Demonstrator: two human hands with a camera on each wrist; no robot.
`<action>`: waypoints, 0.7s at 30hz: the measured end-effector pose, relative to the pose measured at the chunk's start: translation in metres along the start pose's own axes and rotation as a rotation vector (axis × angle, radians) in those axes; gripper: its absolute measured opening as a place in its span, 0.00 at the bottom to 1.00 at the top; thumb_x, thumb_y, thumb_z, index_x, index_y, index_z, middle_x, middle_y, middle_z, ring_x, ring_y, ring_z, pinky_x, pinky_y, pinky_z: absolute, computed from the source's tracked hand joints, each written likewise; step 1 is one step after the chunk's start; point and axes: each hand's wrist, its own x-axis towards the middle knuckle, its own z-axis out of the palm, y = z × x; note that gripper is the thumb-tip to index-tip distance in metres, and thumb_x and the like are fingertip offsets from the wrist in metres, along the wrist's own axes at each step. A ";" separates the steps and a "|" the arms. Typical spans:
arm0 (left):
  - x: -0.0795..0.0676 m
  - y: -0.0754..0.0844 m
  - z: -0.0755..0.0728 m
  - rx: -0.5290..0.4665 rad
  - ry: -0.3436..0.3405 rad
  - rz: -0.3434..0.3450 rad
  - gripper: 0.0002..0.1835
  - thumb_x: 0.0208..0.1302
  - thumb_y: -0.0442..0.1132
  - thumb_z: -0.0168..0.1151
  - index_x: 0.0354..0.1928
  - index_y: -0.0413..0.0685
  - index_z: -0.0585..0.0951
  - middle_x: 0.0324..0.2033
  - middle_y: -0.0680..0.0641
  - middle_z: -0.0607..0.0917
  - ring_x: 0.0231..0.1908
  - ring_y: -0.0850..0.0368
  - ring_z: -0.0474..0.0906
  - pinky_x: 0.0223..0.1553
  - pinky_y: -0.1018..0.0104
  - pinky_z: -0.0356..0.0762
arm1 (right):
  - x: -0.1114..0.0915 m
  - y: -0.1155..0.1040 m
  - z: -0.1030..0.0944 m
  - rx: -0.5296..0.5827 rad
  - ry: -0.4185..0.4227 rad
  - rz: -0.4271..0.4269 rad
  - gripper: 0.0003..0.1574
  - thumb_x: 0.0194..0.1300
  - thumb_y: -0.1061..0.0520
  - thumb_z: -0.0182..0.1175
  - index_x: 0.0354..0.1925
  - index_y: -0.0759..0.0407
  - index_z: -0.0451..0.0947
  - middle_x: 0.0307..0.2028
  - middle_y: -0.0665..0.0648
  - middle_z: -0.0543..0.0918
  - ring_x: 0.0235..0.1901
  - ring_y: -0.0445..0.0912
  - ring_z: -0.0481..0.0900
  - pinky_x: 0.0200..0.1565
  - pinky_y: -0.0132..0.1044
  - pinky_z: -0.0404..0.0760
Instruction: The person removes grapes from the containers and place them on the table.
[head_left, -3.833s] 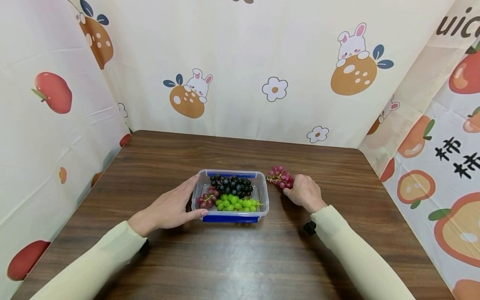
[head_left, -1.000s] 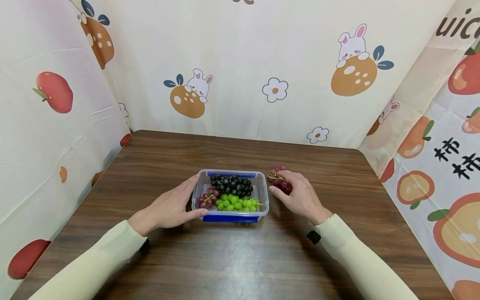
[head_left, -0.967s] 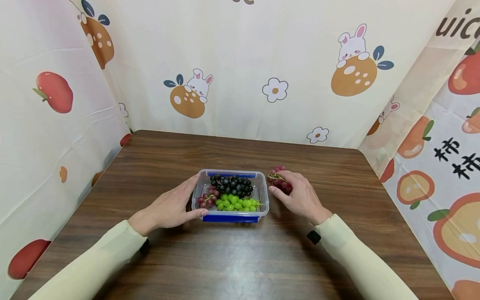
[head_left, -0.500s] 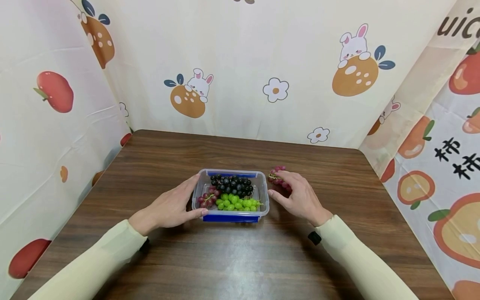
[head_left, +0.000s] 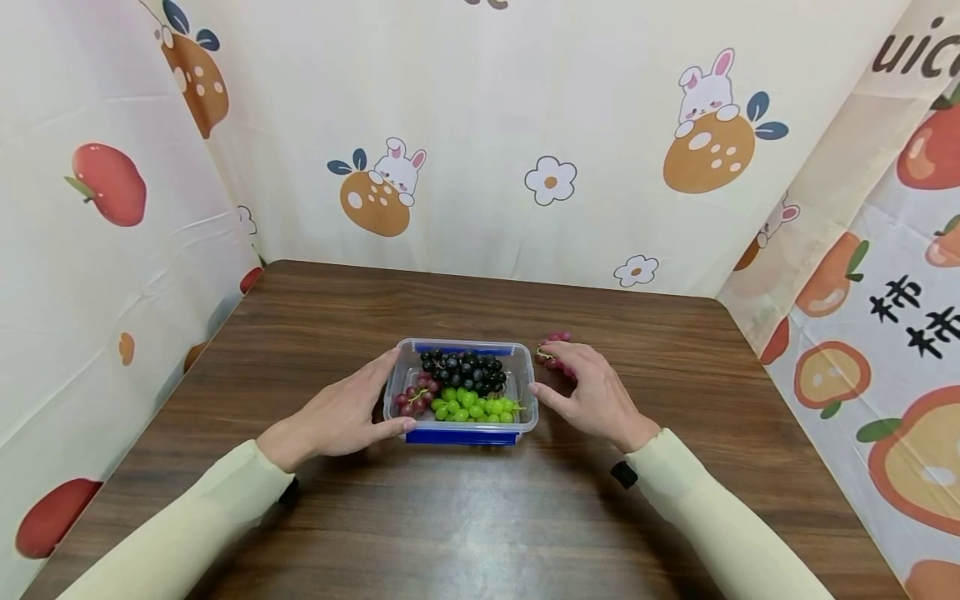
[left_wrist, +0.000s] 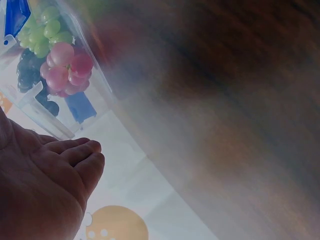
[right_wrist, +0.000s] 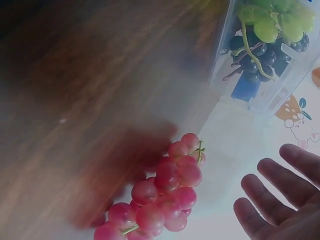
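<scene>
A clear plastic container (head_left: pixel 522 392) with blue clips stands on the table, holding black grapes (head_left: pixel 465 372), green grapes (head_left: pixel 472 407) and a small bunch of red grapes (head_left: pixel 417 395). My left hand (head_left: pixel 341 412) rests along its left end, thumb at the front rim; in the left wrist view the fingers look straight. My right hand (head_left: pixel 596 396) is at the container's right side, thumb at the rim. Beyond it lies another bunch of red grapes (right_wrist: pixel 165 192) on the table, partly hidden by the hand in the head view. The right wrist view shows the fingers spread, apart from the bunch.
The brown wooden table (head_left: pixel 480 517) has a printed fruit-and-rabbit curtain (head_left: pixel 480 125) behind it and more printed cloth at the left (head_left: pixel 112 317) and right (head_left: pixel 885 333). Black wrist straps show at both sleeves.
The right hand has moved left from the right end of the loose red bunch, its fingers opening out, and its thumb is now at the container's rim. The left hand stays in place.
</scene>
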 end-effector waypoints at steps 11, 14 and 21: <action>0.000 0.000 0.000 0.007 0.000 0.003 0.63 0.60 0.82 0.50 0.83 0.46 0.43 0.80 0.42 0.54 0.75 0.44 0.60 0.65 0.43 0.71 | 0.007 -0.006 0.001 0.014 0.000 -0.041 0.39 0.62 0.40 0.73 0.64 0.58 0.79 0.61 0.55 0.82 0.57 0.51 0.78 0.61 0.52 0.73; 0.001 -0.001 0.001 0.005 0.003 0.007 0.63 0.60 0.81 0.50 0.83 0.46 0.43 0.80 0.41 0.54 0.74 0.44 0.61 0.64 0.44 0.71 | 0.009 -0.008 0.001 0.021 -0.003 -0.048 0.40 0.62 0.39 0.73 0.64 0.58 0.78 0.61 0.54 0.82 0.55 0.50 0.78 0.60 0.52 0.74; 0.001 -0.001 0.002 0.007 0.004 0.008 0.63 0.60 0.81 0.50 0.83 0.47 0.42 0.80 0.42 0.54 0.74 0.44 0.61 0.63 0.43 0.72 | 0.012 -0.010 0.003 0.036 0.000 -0.067 0.40 0.61 0.39 0.74 0.64 0.57 0.79 0.59 0.54 0.82 0.48 0.46 0.78 0.54 0.48 0.76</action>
